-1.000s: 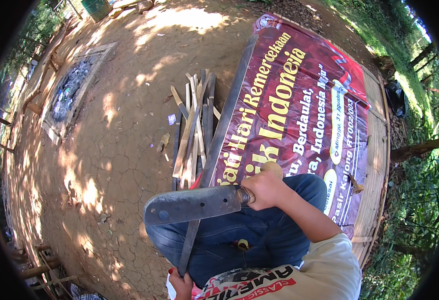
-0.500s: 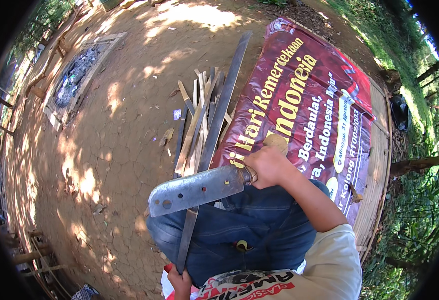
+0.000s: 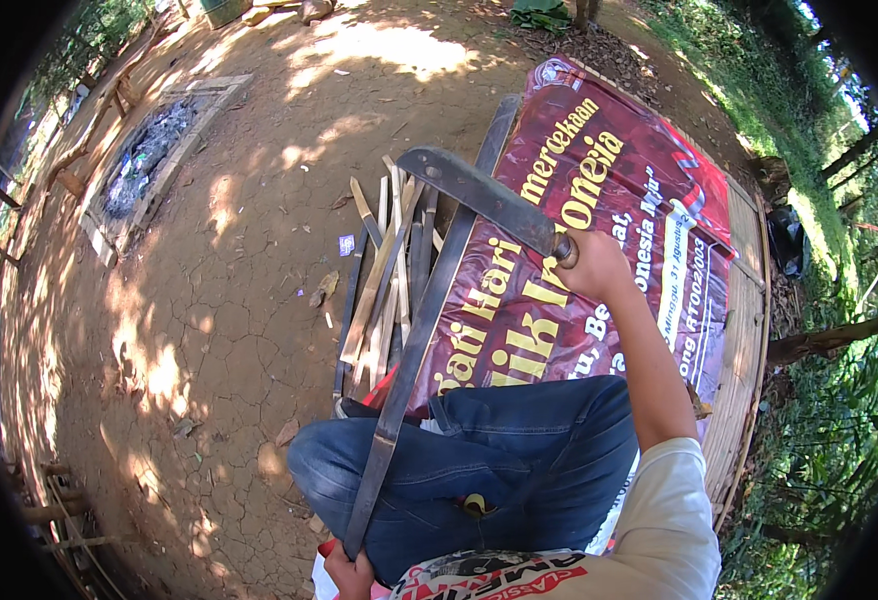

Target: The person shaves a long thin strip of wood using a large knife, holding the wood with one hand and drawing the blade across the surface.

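Note:
My right hand point(image 3: 599, 265) is closed around the handle of a broad cleaver point(image 3: 479, 195), raised above the maroon banner. Its dark blade points up and left, with holes near the tip, and passes over a long dark bamboo slat point(image 3: 429, 325) without visible contact. That slat runs from my lap up along the banner's left edge. At the lower edge, my left hand point(image 3: 349, 573) grips its near end beside my knee. Left of the slat, a loose pile of split bamboo strips point(image 3: 377, 285) lies on the ground, some pale, some dark.
The printed banner point(image 3: 519, 350) covers most of a bamboo platform point(image 3: 729, 430) under my folded legs in jeans. Cracked earth stretches to the left, with an ash-filled pit point(image 3: 149, 150) in a frame. A black plastic bag point(image 3: 787, 240) and greenery stand right.
My right hand has lifted the cleaver up and away from my lap, and its blade now angles up-left. The slat's far end sits slightly lower and further right in view; my left hand still holds it.

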{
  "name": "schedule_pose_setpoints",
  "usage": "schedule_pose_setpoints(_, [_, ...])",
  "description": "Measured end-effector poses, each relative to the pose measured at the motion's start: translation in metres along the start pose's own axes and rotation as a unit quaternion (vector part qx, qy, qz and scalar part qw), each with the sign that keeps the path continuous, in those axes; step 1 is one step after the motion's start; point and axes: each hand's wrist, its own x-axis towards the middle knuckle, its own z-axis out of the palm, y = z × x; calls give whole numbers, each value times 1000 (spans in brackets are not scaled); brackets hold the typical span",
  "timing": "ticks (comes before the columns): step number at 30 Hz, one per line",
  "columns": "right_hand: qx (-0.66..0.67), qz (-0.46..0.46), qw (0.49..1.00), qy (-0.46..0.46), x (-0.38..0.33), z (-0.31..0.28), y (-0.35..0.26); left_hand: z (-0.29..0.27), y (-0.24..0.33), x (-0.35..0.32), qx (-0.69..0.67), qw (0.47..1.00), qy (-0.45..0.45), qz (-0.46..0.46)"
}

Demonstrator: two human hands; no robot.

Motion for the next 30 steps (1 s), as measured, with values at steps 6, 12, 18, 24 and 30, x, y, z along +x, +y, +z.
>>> schedule_pose_setpoints(6, [-8,-185,983,-14,-20,13,-29,-6,15,2,-12,999,-25,-22])
schedule_pose_setpoints(12, [-44,-104,993,-43,30,1,-20,-9,0,5,-3,999,-16,41])
schedule_pose_setpoints(18, [87,81,992,37,78,-5,42,-15,-6,17,12,998,-48,24])
schedule_pose_setpoints(24, [78,-55,995,-31,26,21,18,-14,-8,13,-14,998,-66,-12])
schedule_pose_setpoints(30, [93,-214,969,-75,-17,36,-7,-13,-37,10,-51,993,-103,11])
